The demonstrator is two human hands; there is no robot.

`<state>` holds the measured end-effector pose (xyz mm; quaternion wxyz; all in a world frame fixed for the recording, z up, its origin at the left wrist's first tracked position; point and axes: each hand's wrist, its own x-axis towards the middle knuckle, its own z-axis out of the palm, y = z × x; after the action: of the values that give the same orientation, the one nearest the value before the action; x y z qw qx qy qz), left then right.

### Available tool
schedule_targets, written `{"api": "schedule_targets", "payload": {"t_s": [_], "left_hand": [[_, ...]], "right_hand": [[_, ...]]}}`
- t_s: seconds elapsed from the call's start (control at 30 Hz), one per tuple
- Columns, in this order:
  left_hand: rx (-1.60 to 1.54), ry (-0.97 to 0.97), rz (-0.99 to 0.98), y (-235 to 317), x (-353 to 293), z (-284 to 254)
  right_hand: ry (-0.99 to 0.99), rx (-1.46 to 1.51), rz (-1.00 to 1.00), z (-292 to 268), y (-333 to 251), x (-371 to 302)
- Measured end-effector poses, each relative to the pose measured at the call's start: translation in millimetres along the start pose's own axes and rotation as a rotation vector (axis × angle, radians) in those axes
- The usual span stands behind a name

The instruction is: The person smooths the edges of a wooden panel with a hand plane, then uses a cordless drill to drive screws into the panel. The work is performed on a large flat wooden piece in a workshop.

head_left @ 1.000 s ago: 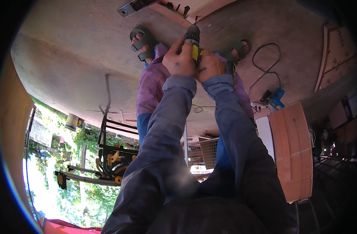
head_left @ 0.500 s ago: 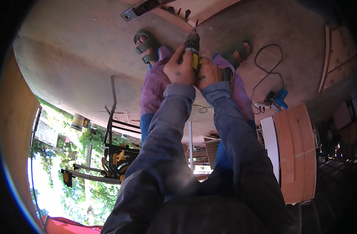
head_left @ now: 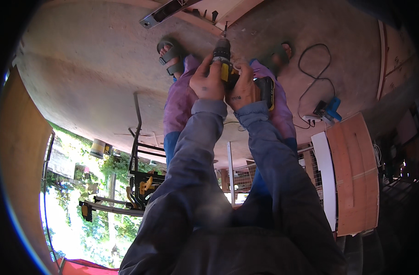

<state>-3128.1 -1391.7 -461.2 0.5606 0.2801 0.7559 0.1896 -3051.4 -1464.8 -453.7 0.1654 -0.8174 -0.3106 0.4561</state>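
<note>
Both hands are closed on a black and yellow cordless drill [head_left: 222, 49], which points away from me. My left hand [head_left: 208, 83] wraps the left side of its body just behind the chuck. My right hand [head_left: 244, 88] grips the handle, and the black battery [head_left: 267, 91] sticks out to the right of it. A thin dark bit [head_left: 226, 30] extends from the chuck. Its tip overlaps the corner of a pale wooden frame [head_left: 239, 10] on the floor; whether they touch I cannot tell.
A metal bar [head_left: 150, 21] lies across the frame, near small dark pieces [head_left: 214, 16]. My sandalled feet flank the drill. On the right are a cable [head_left: 331, 57], a blue tool [head_left: 332, 109] and a wooden panel [head_left: 356, 174]. A black stand [head_left: 143, 183] is at left.
The drill and both hands have shifted slightly left in view. My right hand has turned a little, so more of the battery shows. Both hands keep their hold.
</note>
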Motion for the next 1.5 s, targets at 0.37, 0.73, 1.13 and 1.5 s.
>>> {"api": "schedule_targets", "payload": {"t_s": [0.37,0.73,1.13,1.5], "left_hand": [[-0.010,-0.013,-0.032,-0.9,9.5,-1.2],[0.126,-0.141,0.000,-6.8,11.0,-8.3],[0.171,-0.179,0.002,-0.4,22.7,-15.3],[0.187,-0.191,0.025,1.0,21.7,-16.0]], "right_hand": [[0.061,-0.020,-0.111,10.1,2.1,-0.3],[-0.215,-0.102,0.105,-13.1,-26.5,16.2],[-0.254,-0.116,0.229,-8.4,-38.0,20.3],[-0.182,-0.058,0.131,-7.0,-34.1,17.0]]}}
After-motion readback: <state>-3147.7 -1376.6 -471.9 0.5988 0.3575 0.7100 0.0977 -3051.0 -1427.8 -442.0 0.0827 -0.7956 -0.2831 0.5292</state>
